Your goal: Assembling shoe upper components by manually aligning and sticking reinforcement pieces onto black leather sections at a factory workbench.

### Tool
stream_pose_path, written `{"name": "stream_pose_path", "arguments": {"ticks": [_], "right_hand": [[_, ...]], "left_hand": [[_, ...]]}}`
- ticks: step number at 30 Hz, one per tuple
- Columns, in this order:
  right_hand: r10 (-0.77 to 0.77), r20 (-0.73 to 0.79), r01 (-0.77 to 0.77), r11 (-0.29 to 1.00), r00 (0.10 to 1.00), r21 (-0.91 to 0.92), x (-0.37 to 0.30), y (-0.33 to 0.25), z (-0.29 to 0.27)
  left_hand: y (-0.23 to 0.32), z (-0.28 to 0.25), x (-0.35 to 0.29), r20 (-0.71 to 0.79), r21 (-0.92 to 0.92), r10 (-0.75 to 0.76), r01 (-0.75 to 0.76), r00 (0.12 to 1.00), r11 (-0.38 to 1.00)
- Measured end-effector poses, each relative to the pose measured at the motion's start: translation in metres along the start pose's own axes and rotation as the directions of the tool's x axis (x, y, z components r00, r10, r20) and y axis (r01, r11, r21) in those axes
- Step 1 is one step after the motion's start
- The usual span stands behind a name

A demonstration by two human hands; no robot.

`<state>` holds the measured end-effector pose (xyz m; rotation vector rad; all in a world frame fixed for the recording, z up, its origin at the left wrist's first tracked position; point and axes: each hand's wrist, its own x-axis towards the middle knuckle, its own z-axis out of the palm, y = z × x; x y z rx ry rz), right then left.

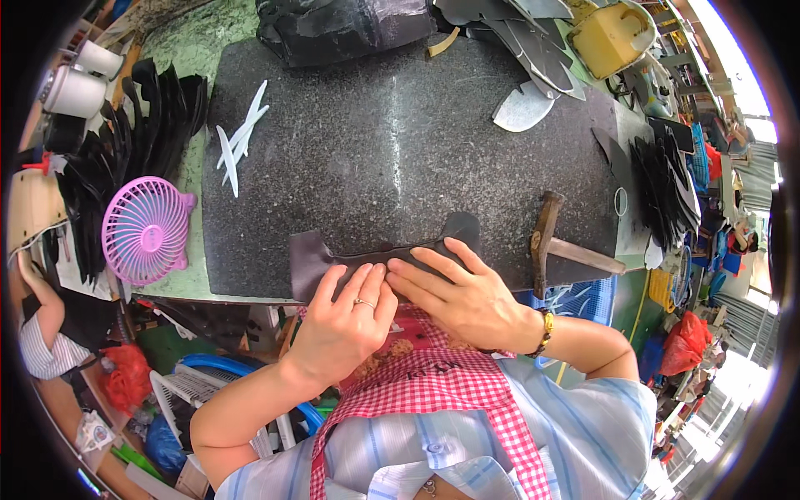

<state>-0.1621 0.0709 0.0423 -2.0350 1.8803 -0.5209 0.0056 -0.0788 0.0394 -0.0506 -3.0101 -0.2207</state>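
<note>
A black leather-like piece [310,260] with flared ends lies along the near edge of the dark work slab [333,150]. My left hand [346,321] and my right hand [467,304] meet at its middle, fingers bent over its edge and fingertips pressed onto it. Both thumbs are hidden beneath. A ring shows on the left hand and a beaded bracelet at the right wrist. To the right of my right hand rests a hammer [575,252] with a wooden handle, its head toward the piece.
White strips [242,137] lie at the slab's left. A pink fan [150,233] and black cut pieces [137,125] stand beyond. More cut pieces [533,50] and a yellow container [612,37] are at the back right. Another person's arm [46,308] shows at far left.
</note>
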Motion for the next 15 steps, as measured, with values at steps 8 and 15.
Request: {"name": "stream_pose_path", "arguments": {"ticks": [8,15], "right_hand": [[0.065,-0.418,-0.098,0.994,0.906,-0.057,-0.032,0.051,-0.047],[0.332,0.107,-0.100,-0.040,0.937,0.994,0.006,0.019,-0.047]], "left_hand": [[-0.007,-0.005,0.011,-0.087,-0.153,-0.015,0.001,0.996,0.988],[0.025,-0.026,0.043,0.220,-0.868,-0.510,-0.072,0.832,-0.492]]}}
